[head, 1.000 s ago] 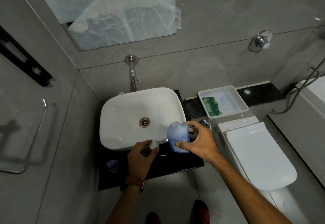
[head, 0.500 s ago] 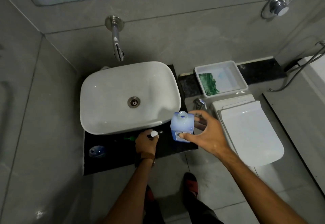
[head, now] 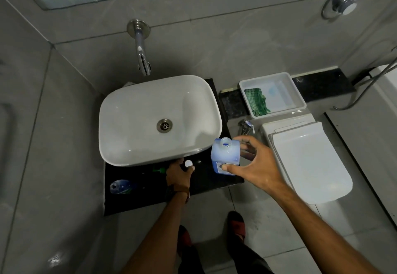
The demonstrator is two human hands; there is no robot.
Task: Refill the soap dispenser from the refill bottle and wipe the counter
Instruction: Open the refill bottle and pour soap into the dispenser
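On counter (head: 206,184): uncapped refill bottle (head: 225,157), label unreadable, right hand (head: 255,164) gripping.

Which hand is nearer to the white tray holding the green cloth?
Right. The right hand, gripping the open blue bottle, is below the white tray beside the toilet. The left hand, holding a white cap, is farther left at the basin's front edge.

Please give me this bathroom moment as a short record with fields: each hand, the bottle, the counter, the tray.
right hand: grips the blue refill bottle, upright, mouth open
left hand: holds a small white cap at the basin's front edge
counter: black; a blue dispenser lies at its left end
tray: white, holds a green cloth
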